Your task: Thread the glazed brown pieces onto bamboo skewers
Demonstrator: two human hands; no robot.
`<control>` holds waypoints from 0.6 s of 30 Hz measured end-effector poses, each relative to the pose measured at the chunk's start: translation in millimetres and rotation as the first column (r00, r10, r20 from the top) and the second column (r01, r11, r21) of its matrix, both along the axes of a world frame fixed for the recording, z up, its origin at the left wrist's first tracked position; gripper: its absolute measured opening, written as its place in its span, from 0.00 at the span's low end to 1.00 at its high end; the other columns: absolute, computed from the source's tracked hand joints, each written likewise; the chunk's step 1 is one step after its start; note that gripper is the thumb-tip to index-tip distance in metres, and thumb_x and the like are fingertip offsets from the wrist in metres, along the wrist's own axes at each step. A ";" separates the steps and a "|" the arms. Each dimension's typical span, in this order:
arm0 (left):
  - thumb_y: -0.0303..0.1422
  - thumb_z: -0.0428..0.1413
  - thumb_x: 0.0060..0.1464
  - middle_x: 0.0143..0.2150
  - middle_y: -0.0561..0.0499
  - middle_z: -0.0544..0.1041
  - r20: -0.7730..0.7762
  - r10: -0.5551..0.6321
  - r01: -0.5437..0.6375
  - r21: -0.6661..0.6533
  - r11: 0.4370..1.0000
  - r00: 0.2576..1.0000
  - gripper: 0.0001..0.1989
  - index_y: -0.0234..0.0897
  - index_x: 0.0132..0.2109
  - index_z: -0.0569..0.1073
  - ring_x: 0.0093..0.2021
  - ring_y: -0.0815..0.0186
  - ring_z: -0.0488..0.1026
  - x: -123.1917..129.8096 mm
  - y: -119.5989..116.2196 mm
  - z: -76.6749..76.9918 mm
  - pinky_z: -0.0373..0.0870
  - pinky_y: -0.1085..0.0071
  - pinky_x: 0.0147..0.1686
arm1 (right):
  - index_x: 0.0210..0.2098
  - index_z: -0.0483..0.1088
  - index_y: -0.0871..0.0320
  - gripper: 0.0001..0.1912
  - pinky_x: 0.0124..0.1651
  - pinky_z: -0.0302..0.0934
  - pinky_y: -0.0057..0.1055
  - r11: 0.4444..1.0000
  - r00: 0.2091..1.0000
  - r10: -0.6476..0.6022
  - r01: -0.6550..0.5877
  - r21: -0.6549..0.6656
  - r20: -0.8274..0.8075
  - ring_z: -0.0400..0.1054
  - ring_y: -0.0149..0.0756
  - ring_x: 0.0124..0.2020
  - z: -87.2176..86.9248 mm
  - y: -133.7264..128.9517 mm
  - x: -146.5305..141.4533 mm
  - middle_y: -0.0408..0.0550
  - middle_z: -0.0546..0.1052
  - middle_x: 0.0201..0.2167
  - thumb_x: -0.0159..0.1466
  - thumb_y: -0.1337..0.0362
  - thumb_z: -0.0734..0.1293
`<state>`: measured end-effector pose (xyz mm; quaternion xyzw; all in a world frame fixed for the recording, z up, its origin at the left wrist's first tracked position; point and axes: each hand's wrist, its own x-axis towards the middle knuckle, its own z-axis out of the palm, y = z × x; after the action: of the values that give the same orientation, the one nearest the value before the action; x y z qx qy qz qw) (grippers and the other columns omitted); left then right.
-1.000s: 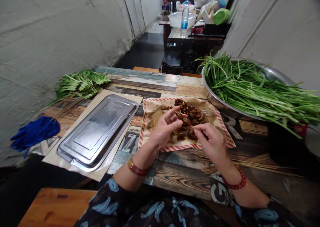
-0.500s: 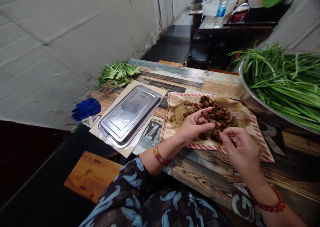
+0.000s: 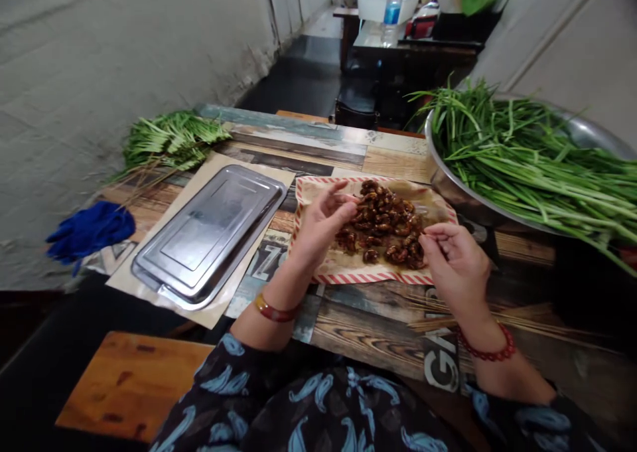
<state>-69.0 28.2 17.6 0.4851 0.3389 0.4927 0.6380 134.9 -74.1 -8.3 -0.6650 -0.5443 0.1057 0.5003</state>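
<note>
Glossy dark-brown food pieces (image 3: 383, 216) lie heaped on a sheet of paper with a red-striped border (image 3: 343, 278), which looks stained with sauce. My left hand (image 3: 323, 223) is over the paper's left side, its thumb and fingers apart, with nothing visible between them. At the right of the heap, my right hand (image 3: 455, 259) has thumb and forefinger pinched together. Whatever is in that pinch is too small or hidden to make out. Thin wooden skewers (image 3: 527, 322) rest on the table beside my right wrist.
A metal tray (image 3: 209, 233) sits on brown paper at the left. Beyond are a blue glove (image 3: 92, 233) and skewered leafy greens (image 3: 169, 140). A large metal bowl (image 3: 432, 153) of long green stalks (image 3: 537, 153) stands at the right. A wooden stool (image 3: 129, 385) is below.
My hands have moved apart; they were close together over the heap with a piece and a thin stick between them. My left fingers have opened. The view has shifted to the right.
</note>
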 end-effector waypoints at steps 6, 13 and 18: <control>0.34 0.59 0.53 0.37 0.48 0.76 -0.407 0.200 -0.066 0.320 0.945 0.891 0.11 0.36 0.44 0.74 0.36 0.68 0.71 -17.4 19.8 -8.1 0.67 0.70 0.37 | 0.37 0.72 0.55 0.09 0.32 0.65 0.32 0.999 0.999 -0.036 0.036 0.010 0.036 0.69 0.32 0.26 -1.1 5.7 11.4 0.45 0.77 0.31 0.63 0.57 0.66; 0.32 0.55 0.56 0.41 0.43 0.76 -0.812 0.427 0.281 0.551 0.786 0.397 0.06 0.36 0.39 0.76 0.43 0.58 0.71 -29.7 25.2 -11.3 0.67 0.60 0.45 | 0.37 0.74 0.55 0.10 0.33 0.65 0.31 1.000 0.993 -0.024 0.021 0.022 0.118 0.70 0.32 0.27 -2.3 3.8 12.8 0.45 0.78 0.31 0.63 0.56 0.66; 0.31 0.54 0.54 0.42 0.42 0.76 -0.891 0.414 0.457 0.452 0.766 0.186 0.09 0.35 0.41 0.77 0.44 0.56 0.71 -29.3 16.1 -11.0 0.67 0.61 0.42 | 0.40 0.75 0.56 0.13 0.36 0.65 0.32 0.999 0.982 -0.047 0.045 0.015 0.184 0.71 0.34 0.30 -5.9 -2.9 15.2 0.47 0.79 0.34 0.63 0.53 0.66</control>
<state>-98.3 44.3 6.6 0.8721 0.4652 0.1364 0.0661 150.1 -77.0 -14.2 -0.6816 -0.5731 0.0291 0.4540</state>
